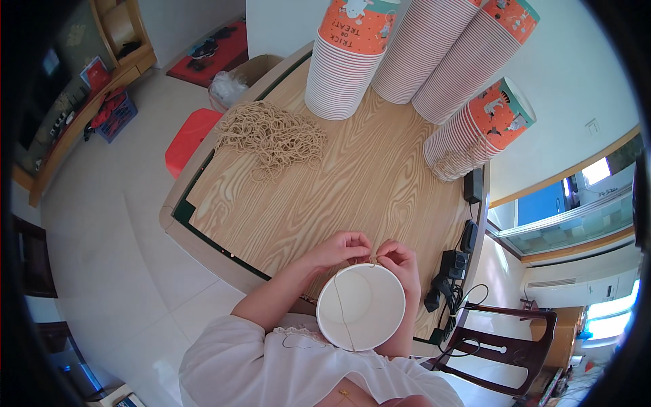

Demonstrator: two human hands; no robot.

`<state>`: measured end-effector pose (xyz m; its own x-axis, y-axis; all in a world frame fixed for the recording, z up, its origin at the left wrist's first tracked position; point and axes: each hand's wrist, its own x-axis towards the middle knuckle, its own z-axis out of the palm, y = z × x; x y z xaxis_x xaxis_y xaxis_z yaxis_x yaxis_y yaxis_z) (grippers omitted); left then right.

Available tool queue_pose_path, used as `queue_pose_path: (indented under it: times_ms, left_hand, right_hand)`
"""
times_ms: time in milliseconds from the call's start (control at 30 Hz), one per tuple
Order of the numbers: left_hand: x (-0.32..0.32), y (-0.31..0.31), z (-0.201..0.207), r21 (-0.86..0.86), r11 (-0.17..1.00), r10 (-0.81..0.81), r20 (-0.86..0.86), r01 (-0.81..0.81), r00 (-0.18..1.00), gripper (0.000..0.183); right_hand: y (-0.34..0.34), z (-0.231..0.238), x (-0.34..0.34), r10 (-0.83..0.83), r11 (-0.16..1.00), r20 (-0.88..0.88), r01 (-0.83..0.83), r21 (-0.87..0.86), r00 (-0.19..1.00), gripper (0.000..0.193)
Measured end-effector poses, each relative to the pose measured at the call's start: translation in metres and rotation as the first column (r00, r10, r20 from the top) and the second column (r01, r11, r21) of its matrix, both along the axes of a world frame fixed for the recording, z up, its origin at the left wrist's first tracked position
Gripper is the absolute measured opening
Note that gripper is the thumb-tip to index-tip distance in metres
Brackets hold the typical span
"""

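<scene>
A white paper bucket (374,315) sits against my body at the table's near edge, its wide mouth facing up. Thin tan twine (340,298) runs across that mouth from near rim to far rim. At the far rim, my left hand (346,248) pinches the twine with curled fingers. Close beside it, on the right, my right hand (399,256) is also closed on the twine, its thumb and fingertips together. The small bit between the two hands is partly hidden by the fingers. A large loose heap of the same twine (271,139) lies at the table's far left.
Tall nested bucket stacks (342,81) stand along the far side of the wood-grain table (305,197). A shorter orange-topped stack (461,139) leans at the right, twine strands around its base. Black power adapters and cables (453,264) line the right edge. A red stool (190,142) stands left.
</scene>
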<state>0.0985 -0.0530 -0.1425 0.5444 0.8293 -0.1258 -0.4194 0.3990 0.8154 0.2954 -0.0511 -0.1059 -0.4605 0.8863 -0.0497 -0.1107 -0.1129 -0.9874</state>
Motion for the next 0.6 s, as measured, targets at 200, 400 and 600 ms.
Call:
queue_pose_path:
  times_ms: [200,400,600]
  left_hand:
    - [0.000,0.001,-0.006,-0.019,1.000,0.024,-0.003,-0.024,1.000,0.011]
    - [0.000,0.001,-0.004,-0.050,0.998,0.040,0.002,-0.040,0.999,0.011]
    - [0.000,0.003,-0.003,-0.036,0.999,0.028,0.017,-0.028,0.999,0.011]
  right_hand:
    - [0.002,-0.011,0.000,0.048,0.993,-0.073,-0.040,0.112,0.996,0.015]
    - [0.012,-0.005,-0.001,0.144,0.982,0.069,-0.151,0.113,0.987,0.016]
    - [0.016,-0.005,0.000,0.208,0.971,0.044,-0.211,0.116,0.977,0.016]
